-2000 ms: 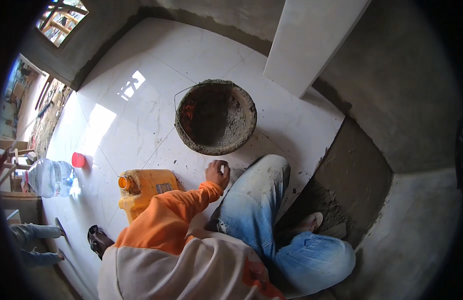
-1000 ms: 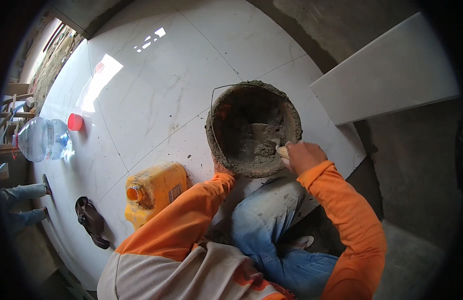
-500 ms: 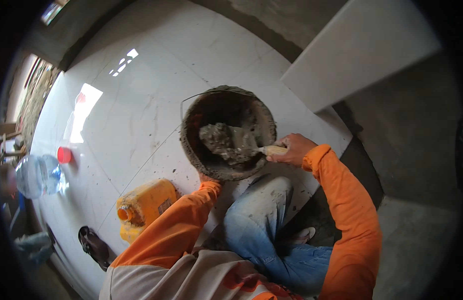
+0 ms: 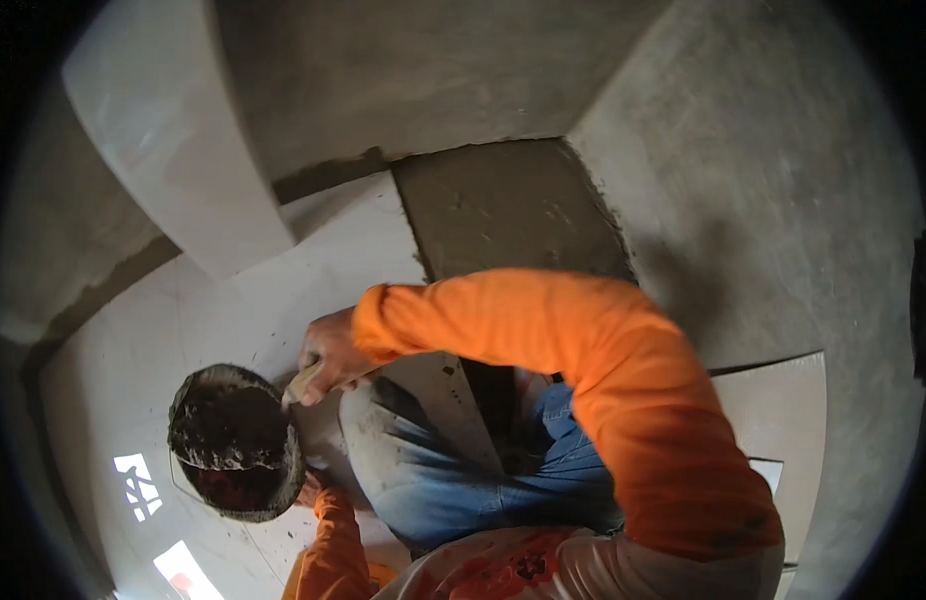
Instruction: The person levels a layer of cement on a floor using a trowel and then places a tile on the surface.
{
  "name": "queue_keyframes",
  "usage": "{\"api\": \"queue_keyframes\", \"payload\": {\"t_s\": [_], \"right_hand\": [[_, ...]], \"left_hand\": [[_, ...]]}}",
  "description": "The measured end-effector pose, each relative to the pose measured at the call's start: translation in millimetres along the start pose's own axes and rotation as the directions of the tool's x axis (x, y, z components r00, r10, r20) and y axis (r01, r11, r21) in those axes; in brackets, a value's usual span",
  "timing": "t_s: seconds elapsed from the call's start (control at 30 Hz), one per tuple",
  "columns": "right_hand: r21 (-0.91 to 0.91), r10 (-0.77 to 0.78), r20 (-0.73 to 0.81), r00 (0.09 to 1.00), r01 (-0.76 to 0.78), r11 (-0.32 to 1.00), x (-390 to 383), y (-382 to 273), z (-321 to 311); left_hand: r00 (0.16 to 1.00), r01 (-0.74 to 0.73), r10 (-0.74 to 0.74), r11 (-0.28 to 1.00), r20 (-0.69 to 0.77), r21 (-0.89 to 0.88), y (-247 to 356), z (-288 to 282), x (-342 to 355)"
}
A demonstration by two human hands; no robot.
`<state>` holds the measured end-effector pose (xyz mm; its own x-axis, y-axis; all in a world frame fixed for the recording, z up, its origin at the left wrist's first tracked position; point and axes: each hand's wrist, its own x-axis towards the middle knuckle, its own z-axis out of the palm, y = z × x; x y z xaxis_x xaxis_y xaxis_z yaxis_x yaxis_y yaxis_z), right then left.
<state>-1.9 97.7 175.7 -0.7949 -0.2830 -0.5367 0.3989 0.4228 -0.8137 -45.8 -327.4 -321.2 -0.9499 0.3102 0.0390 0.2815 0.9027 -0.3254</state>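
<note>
Head view: bare grey walls (image 4: 763, 180) enclose a pale tiled floor (image 4: 123, 370); past its ragged right edge, a darker mortar bed (image 4: 503, 205) fills the corner. One large white tile (image 4: 168, 120) stands near the wall. Well left of that edge is a mortar-crusted bucket (image 4: 295, 455). Beside its rim, the right hand (image 4: 333, 358) curls closed around a trowel handle (image 4: 302, 387); the left hand (image 4: 309, 490), at its side, is half hidden, its openness unclear.

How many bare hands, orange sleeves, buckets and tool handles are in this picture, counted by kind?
Bare hands: 2 (left hand, right hand)
Orange sleeves: 2 (left sleeve, right sleeve)
Buckets: 1 (bucket)
Tool handles: 1 (pale handle)
Total: 6
</note>
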Motion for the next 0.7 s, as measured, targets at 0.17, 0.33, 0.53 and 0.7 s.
{"api": "queue_keyframes", "payload": {"t_s": [0.17, 0.33, 0.53, 0.7], "right_hand": [[0.386, 0.106, -0.248, 0.963, -0.002, 0.922, -190, 95, -27], [0.523, 0.375, -0.610, 0.698, -0.002, 0.852, -336, 201, -43], [0.133, 0.139, -0.987, -0.074, -0.868, 0.479, -354, 472, -45], [0.373, 0.368, -0.896, -0.247, -0.868, 0.327, -318, 493, -31]], "left_hand": [[0.908, 0.067, -0.093, 0.995, 0.408, 0.077, 45, -128, -7], [0.854, 0.039, -0.101, 0.991, 0.510, 0.131, 21, -161, 24], [0.874, 0.463, 0.144, 0.043, 0.464, -0.885, 57, -216, -27], [0.665, 0.697, 0.395, -0.023, 0.634, -0.717, 55, -293, -34]]}}
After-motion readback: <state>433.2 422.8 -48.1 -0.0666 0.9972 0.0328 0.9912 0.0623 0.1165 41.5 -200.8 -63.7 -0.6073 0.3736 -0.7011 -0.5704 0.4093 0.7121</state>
